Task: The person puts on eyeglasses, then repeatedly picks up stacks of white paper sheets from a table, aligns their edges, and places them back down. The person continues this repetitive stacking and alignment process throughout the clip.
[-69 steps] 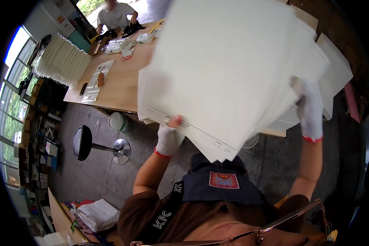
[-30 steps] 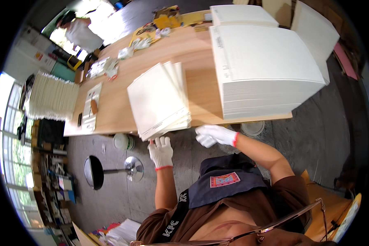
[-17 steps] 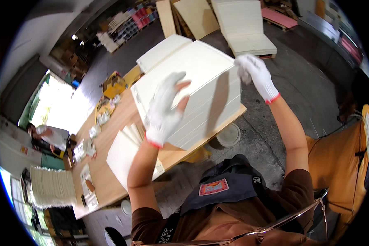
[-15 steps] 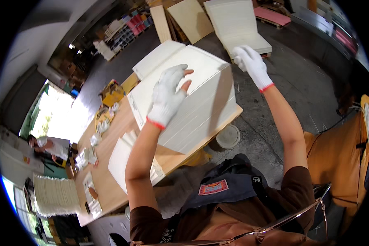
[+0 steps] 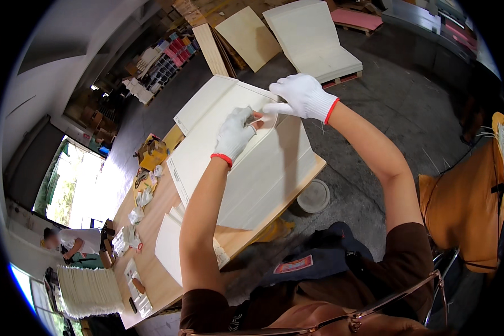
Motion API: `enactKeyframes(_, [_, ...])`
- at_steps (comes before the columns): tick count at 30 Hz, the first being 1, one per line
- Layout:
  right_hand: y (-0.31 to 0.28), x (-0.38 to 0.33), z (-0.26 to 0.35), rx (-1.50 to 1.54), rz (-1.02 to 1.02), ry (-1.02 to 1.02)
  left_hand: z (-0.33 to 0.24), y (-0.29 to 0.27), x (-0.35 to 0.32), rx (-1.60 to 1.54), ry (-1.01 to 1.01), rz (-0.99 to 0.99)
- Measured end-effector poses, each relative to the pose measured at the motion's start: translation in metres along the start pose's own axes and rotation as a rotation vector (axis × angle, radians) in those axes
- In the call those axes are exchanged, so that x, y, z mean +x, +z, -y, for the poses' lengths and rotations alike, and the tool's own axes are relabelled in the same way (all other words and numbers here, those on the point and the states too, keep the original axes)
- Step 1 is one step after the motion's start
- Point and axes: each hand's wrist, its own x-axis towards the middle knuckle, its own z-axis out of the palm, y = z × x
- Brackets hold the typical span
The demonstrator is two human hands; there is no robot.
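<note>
White-gloved left hand (image 5: 234,133) and right hand (image 5: 298,96) meet atop paper stack (image 5: 246,168).

Left hand (image 5: 235,134): white knit glove with a red cuff, bare forearm reaching up from the lower edge and almost straight, palm turned down, fingers curled with the fingertips drawn toward the other hand. Right hand (image 5: 301,96): matching white glove with a red cuff, bare forearm coming in from the right with the elbow bent, wrist flexed so the hand points left, thumb and forefinger extended and closed together in a pinch. The two hands meet at their fingertips, touching or very nearly so, with both arms extended forward well away from the torso.
</note>
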Motion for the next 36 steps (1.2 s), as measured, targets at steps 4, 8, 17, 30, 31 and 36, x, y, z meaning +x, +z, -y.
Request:
enactKeyframes(4, [0.022, 0.014, 0.002, 0.492, 0.085, 0.344, -0.006, 0.007, -0.002, -0.077, 0.094, -0.026])
enactKeyframes(8, [0.024, 0.009, 0.013, 0.907, 0.102, 0.633, -0.002, 0.009, -0.001, -0.348, 0.019, -0.016])
enactKeyframes(17, [0.050, -0.002, 0.016, 0.795, -0.237, 0.492, 0.000, 0.011, 0.003, -0.355, 0.032, -0.015])
enactKeyframes(30, [0.053, -0.004, 0.014, 0.700, -0.210, 0.501, -0.012, 0.008, -0.003, -0.187, 0.030, -0.085])
enactKeyframes(31, [0.055, -0.004, 0.012, 0.700, -0.219, 0.498, -0.013, 0.007, -0.003, -0.185, -0.027, -0.030])
enactKeyframes(36, [0.059, -0.004, 0.012, 0.705, -0.250, 0.487, -0.014, 0.010, -0.002, -0.232, -0.092, 0.007])
